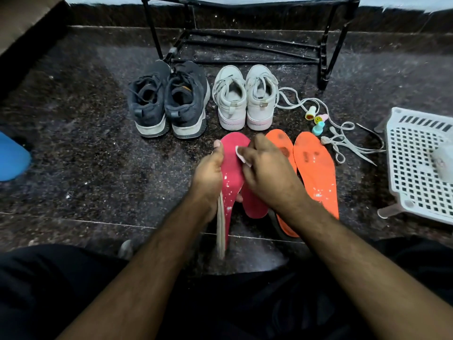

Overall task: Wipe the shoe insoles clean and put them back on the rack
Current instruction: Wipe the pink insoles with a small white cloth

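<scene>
Two hands worked at one pink insole [231, 165] lifted off the dark stone floor [98, 155]. The left hand [208, 177] gripped its left edge, thumb up near the toe, while the right hand [264, 173] pinched a small white wipe [241, 154] against its upper face. A second pink insole [253, 204] lay just beneath, partly hidden by the right wrist. Two orange insoles [316, 168] lay flat just to the right, the nearer one overlapped by the right hand. Close ahead stood a dark pair of sneakers [169, 99] and a white pair [245, 96], hemming in the forward side. Behind them stood the black metal rack [245, 45]. Loose white laces [343, 138] and three small coloured stampers [317, 119] crowded the right, near a white perforated basket [416, 163]. Open floor stretched to the left as far as a blue object [12, 158] at the frame's edge.
</scene>
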The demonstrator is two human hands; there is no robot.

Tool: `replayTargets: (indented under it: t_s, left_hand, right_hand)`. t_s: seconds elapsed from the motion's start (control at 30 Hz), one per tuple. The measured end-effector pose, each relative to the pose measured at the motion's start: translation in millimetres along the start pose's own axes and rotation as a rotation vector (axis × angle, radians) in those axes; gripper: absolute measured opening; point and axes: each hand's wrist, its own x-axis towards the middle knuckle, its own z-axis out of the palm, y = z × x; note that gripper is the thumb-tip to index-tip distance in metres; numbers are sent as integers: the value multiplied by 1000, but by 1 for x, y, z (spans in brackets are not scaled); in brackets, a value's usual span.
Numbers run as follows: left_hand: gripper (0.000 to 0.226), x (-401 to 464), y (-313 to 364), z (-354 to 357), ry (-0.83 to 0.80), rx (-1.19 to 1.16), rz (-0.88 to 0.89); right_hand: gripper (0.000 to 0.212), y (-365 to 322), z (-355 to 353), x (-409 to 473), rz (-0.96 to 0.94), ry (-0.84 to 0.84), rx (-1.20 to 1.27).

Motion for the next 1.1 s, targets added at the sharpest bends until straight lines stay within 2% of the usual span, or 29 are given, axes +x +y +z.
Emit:
replayTargets:
  t_s: [0.07, 0.17, 0.23, 0.3, 0.37, 0.4, 0.43, 0.57, 0.6, 0.67, 0.7, 0.77, 0.83, 0.87, 1.0, 1.07, 1.1]
  left_hand:
    - [66, 3, -4, -2, 32, -3, -16]
    - [63, 4, -4, 0, 33, -111, -36]
    - [60, 5, -3, 0, 72, -92, -33]
    - [60, 1, -1, 1, 71, -40, -24]
    - [60, -2, 1, 2, 13, -29, -25]
    - [60, -3, 1, 2, -19, -34, -22]
    - [60, -3, 2, 3, -42, -41, -19]
    - [58, -8, 6, 7, -89, -233, -52]
    - [61, -8, 7, 7, -90, -308, -64]
    - [69, -4, 8, 4, -68, -388, -60]
    - [70, -3, 9, 3, -68, -406, -49]
    - [64, -2, 8, 1, -68, -350, -13]
    - [59, -5, 6, 3, -66, -208, 22]
    - [59, -7, 5, 5, -68, -192, 38]
    - [59, -5, 8, 6, -50, -415, 64]
    - [60, -2, 10, 2, -17, -396, 73]
    - [60, -1, 10, -1, 9, -350, 77]
  right_hand:
    - [14, -3, 3, -7, -23, -49, 23]
    - [22, -5, 1, -12, -22, -171, 141]
    - [27, -2, -1, -12, -9, -237, 236]
    - [24, 4, -8, -7, 106, -158, 381]
    - [15, 13, -18, -2, 195, 109, 454]
    - [13, 15, -20, -1, 194, 207, 414]
    - [17, 16, -20, 1, 172, 237, 362]
    - [46, 1, 2, -2, 7, 12, 115]
    - [44, -4, 6, -4, -43, -49, 121]
    - [26, -11, 7, -9, -100, -114, 232]
    - [21, -11, 3, -9, -84, -82, 305]
    - [25, -5, -7, -7, 12, 99, 372]
    - [31, 4, -14, -1, 87, 254, 302]
    - [33, 5, -14, 1, 83, 260, 251]
    - [44, 1, 1, 2, -96, 102, -28]
    - [46, 3, 2, 5, -159, 21, -67]
    - [41, 4, 0, 6, -183, -3, -67]
